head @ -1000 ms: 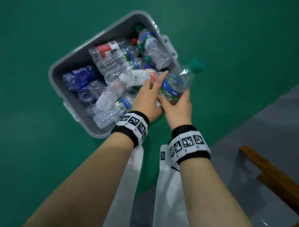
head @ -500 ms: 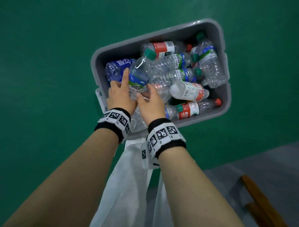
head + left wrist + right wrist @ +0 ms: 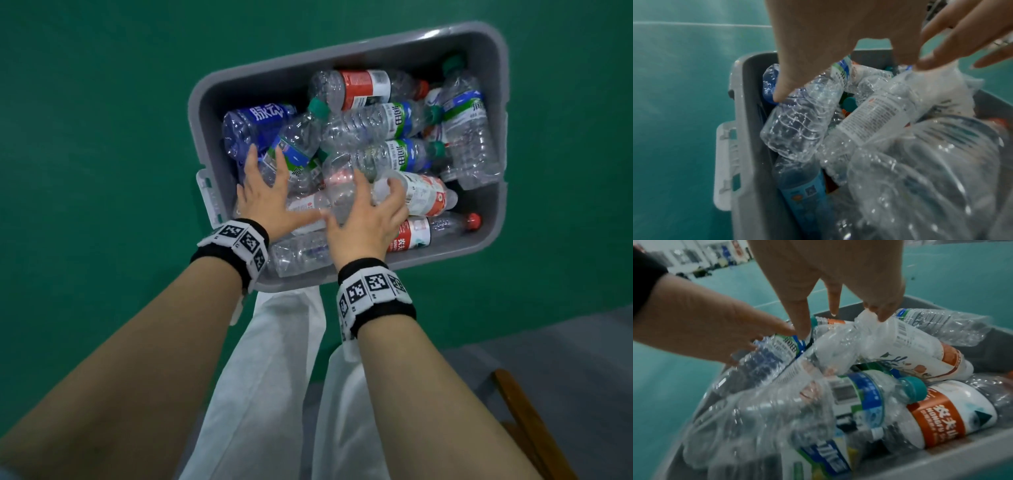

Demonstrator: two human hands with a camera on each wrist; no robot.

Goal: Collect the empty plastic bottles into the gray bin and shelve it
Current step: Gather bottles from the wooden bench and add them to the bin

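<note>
The gray bin (image 3: 342, 51) stands on the green floor, filled with several empty plastic bottles. My left hand (image 3: 265, 185) lies over the near left of the pile with its fingers spread and straight, touching a clear bottle with a green cap (image 3: 294, 144). My right hand (image 3: 370, 212) is beside it, fingers spread, fingertips on a crumpled clear bottle next to a white-labelled bottle (image 3: 421, 195). The left wrist view shows the clear bottle (image 3: 801, 123) under my left fingers (image 3: 783, 91). In the right wrist view my right fingertips (image 3: 881, 316) touch crumpled plastic. Neither hand grips anything.
The bin's white side handle (image 3: 209, 195) sticks out on its left. My legs in white trousers (image 3: 267, 377) stand just before the bin. A wooden piece (image 3: 527, 421) lies at the lower right on a grey floor area (image 3: 548, 359).
Both hands carried the green-capped bottle from the bin's right side over it, laid it in at the left and let go. Their fingers are now spread on the pile.
</note>
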